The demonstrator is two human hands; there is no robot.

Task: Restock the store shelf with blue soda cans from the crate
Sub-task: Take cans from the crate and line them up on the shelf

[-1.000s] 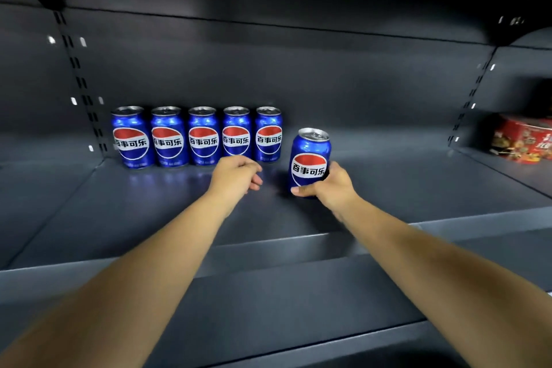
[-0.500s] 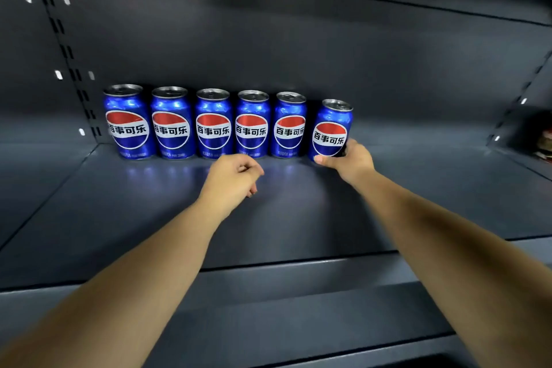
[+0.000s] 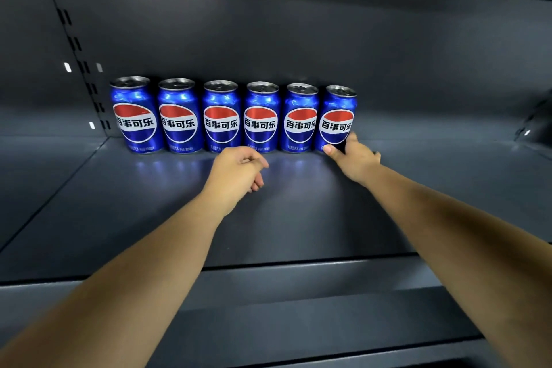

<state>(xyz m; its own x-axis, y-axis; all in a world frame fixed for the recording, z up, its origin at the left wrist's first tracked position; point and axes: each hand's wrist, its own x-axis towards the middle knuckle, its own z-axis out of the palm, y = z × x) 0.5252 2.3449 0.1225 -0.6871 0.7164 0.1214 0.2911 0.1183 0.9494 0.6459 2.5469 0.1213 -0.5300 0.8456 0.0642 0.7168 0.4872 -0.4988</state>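
Blue sixth can [image 3: 338, 118], row's right end, gripped by right hand [image 3: 355, 160].

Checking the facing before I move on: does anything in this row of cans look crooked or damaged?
Only the rightmost blue soda can, gripped by the right hand, leans slightly. No dents or spills show.

Six blue aluminium soda cans [image 3: 221, 116] stand upright in one row at the rear of the dark metal shelf [image 3: 119, 203], against its back panel, toward the left side.
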